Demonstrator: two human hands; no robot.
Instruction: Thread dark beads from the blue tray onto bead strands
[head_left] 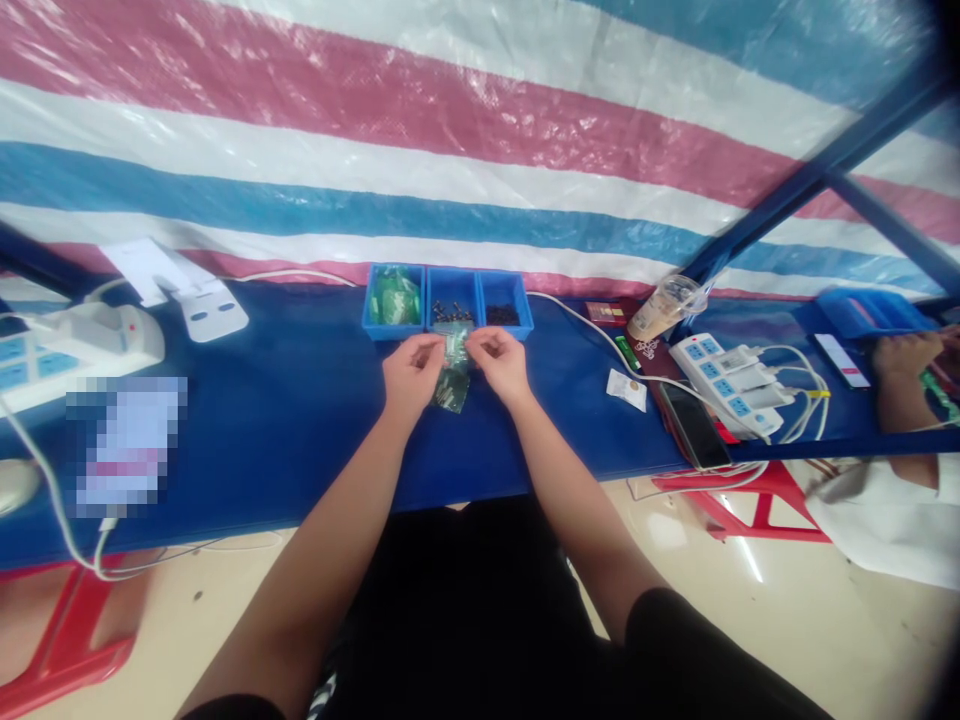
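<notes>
A small clear, green-tinted plastic bag (pixel 456 347) is stretched between my two hands, above the blue table. My left hand (pixel 409 380) pinches its left side with thumb and fingertips. On the other side, my right hand (pixel 504 368) pinches the right edge. Below the fingers, a dark greenish plastic piece (pixel 451 391) shows; whether it is part of the same bag I cannot tell. Just beyond my hands stand three joined blue bins: the left bin (pixel 365 312) holds green plastic bags, the middle bin (pixel 453 285) small metallic parts, the right bin (pixel 528 303) small dark parts.
To the right are a drink cup (pixel 664 308), a white packet (pixel 626 390), a phone (pixel 694 427) and a power strip (pixel 724 385) with cables. A co-worker's hand (pixel 909 352) is at far right. Leftward stand a white holder (pixel 214 308) and another power strip (pixel 139 335).
</notes>
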